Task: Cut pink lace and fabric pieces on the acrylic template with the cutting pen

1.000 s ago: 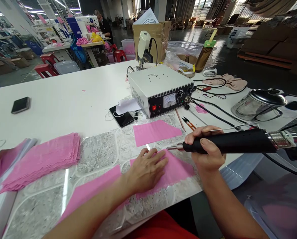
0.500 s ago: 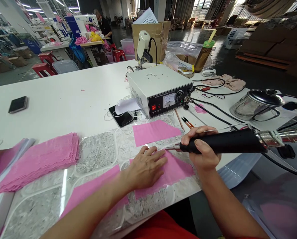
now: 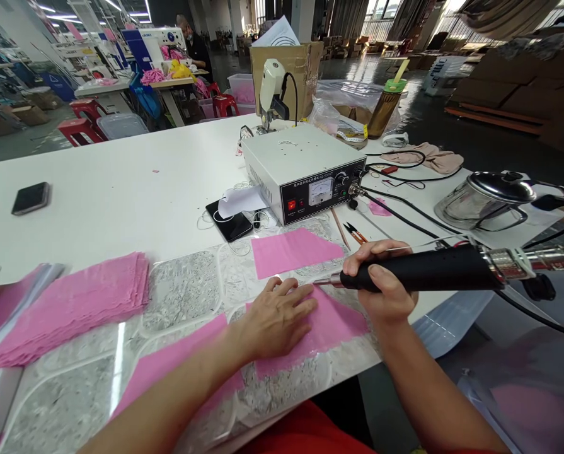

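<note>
My left hand [image 3: 282, 321] lies flat with its fingers spread on a pink fabric piece [image 3: 333, 325], pressing it to the table. My right hand [image 3: 388, 287] is wrapped round the black barrel of a handheld ultrasonic welder [image 3: 437, 270]. The welder's metal tip points left and meets the fabric's upper edge beside my left fingertips; whether it presses into the cloth I cannot tell. Just behind lies a second pink piece [image 3: 295, 251]. Another pink piece [image 3: 178, 359] is partly covered by my left forearm. Further left rests a stack of pink pieces [image 3: 78, 302].
A welder control box [image 3: 305, 164] sits behind my hands, cables running right. Near it are a phone [image 3: 229, 224], orange-handled snips [image 3: 355, 233] and a glass jug [image 3: 484, 198]. Another phone [image 3: 30, 198] lies far left. A person [image 3: 196, 50] sits by a sewing machine behind.
Both hands, the welder and the fabric hold their places. Only the view has shifted very slightly.
</note>
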Tool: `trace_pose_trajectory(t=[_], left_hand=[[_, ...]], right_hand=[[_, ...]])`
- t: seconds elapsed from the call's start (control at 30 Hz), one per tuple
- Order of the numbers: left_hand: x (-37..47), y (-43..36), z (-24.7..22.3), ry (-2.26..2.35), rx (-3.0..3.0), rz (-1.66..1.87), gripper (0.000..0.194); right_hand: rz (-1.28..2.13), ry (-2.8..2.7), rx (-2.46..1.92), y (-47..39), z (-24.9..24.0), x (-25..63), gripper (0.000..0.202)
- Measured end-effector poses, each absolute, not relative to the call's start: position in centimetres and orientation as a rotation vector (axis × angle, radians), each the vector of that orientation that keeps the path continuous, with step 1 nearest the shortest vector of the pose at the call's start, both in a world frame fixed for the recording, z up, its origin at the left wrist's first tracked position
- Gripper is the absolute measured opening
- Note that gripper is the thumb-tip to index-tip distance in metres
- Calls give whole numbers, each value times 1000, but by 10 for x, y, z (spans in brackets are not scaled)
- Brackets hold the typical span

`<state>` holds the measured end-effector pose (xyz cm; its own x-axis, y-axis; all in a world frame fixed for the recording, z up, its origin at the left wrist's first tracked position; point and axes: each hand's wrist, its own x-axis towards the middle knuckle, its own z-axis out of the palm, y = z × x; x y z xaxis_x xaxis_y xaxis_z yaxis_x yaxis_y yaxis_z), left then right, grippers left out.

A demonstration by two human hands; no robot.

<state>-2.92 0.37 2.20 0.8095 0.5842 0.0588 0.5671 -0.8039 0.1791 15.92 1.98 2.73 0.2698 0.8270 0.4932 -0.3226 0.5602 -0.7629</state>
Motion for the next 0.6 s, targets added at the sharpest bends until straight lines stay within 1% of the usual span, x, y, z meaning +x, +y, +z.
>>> trace_pose_trajectory(t=[0.6], left_hand=[[-29,4,24,912,2841,159,32]], right_hand=[[812,-1024,-531,21,26,161,14]])
